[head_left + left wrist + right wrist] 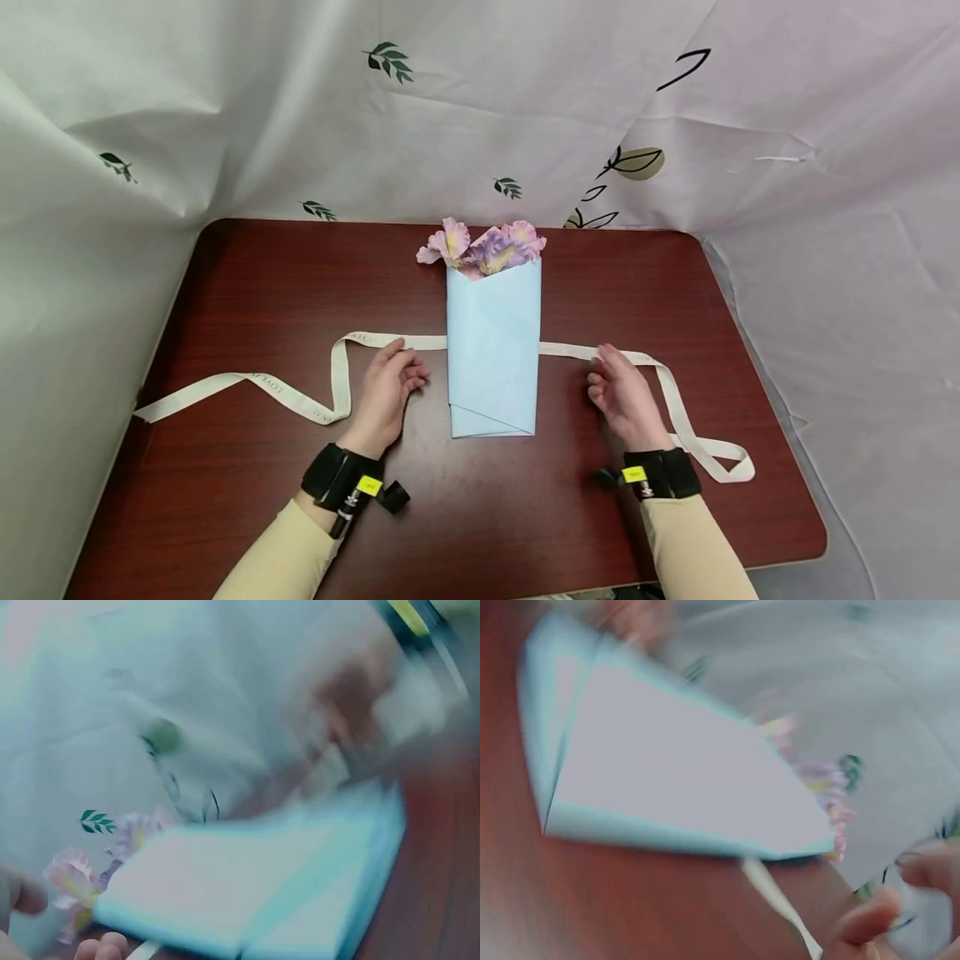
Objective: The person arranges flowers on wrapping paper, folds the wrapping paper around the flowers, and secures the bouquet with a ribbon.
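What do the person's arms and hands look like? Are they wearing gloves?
No gloves: the left hand and right hand are bare. The left sleeve and right sleeve are pale cream. Each wrist has a black band with a yellow label and small white marks.

Between your left grip (386,390) and right grip (624,396) you see pale-blue wrapping (494,350); beyond, pink-and-purple flowers (501,250); beside each grip, cream lettered ribbon (341,375); beneath, reddish-brown grained worktop (487,517).
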A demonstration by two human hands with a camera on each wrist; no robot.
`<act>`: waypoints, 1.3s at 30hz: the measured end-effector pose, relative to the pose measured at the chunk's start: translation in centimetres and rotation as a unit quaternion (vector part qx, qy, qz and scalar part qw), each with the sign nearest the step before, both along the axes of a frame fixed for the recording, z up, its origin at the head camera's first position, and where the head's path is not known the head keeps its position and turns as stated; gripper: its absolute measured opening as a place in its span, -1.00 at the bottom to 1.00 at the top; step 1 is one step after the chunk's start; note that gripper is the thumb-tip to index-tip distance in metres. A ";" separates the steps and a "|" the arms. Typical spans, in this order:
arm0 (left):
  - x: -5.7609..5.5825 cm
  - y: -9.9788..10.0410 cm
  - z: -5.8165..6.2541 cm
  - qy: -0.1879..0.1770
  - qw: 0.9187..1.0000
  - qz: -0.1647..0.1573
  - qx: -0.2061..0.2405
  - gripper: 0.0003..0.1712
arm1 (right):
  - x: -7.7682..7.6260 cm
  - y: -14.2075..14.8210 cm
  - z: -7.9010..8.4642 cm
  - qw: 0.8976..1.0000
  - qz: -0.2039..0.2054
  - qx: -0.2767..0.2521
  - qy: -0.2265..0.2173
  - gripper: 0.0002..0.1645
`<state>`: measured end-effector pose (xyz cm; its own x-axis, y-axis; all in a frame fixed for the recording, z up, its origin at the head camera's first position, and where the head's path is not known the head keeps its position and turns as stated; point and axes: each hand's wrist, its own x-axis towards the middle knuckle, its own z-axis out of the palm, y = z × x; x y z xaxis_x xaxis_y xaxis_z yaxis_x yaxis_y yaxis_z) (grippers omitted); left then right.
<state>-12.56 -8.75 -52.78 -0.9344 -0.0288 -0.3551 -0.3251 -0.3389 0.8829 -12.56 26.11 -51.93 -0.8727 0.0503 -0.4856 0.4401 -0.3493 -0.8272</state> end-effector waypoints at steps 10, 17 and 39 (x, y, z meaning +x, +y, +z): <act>-0.2 -0.7 1.1 -0.049 0.974 0.121 0.183 -0.52 | 1.1 3.3 1.0 0.906 -0.226 -0.356 -0.036 -0.79; -1.7 -2.2 0.0 -0.054 0.964 0.131 0.226 -0.56 | -0.1 4.6 0.7 0.886 -0.228 -0.400 -0.047 -0.89; -4.0 -1.0 2.9 0.231 0.972 0.003 -0.043 -0.57 | -2.5 -0.3 3.6 0.949 -0.096 0.197 0.227 -0.52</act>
<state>-16.54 -9.78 -49.89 -0.9932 -0.0458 0.1068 0.1150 -0.2573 0.9595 -15.06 25.82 -48.31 -0.9438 0.3293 0.0275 -0.0330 -0.0112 -0.9994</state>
